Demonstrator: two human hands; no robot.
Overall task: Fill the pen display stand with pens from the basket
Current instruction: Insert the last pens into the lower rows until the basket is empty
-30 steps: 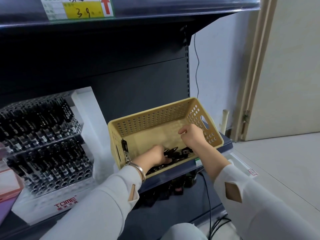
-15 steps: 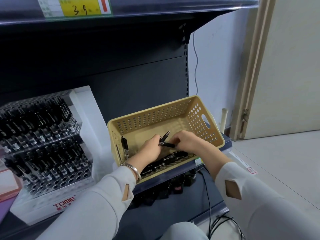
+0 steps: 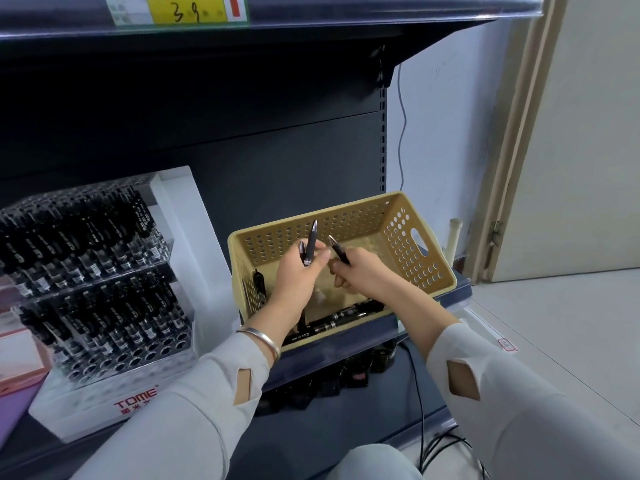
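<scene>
Pens [image 3: 311, 244] stand gripped in left hand [image 3: 298, 282] and right hand [image 3: 363, 275] fingers (over basket's [image 3: 405, 237] open middle).

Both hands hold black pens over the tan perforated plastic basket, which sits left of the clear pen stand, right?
No: the head view shows the tan perforated plastic basket right of the clear acrylic pen stand. Left hand and right hand do hold black pens over it.

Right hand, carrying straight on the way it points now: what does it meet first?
Most likely the left hand and the pens it holds, right beside the right hand and its pen over the basket; depth is hard to judge.
</scene>
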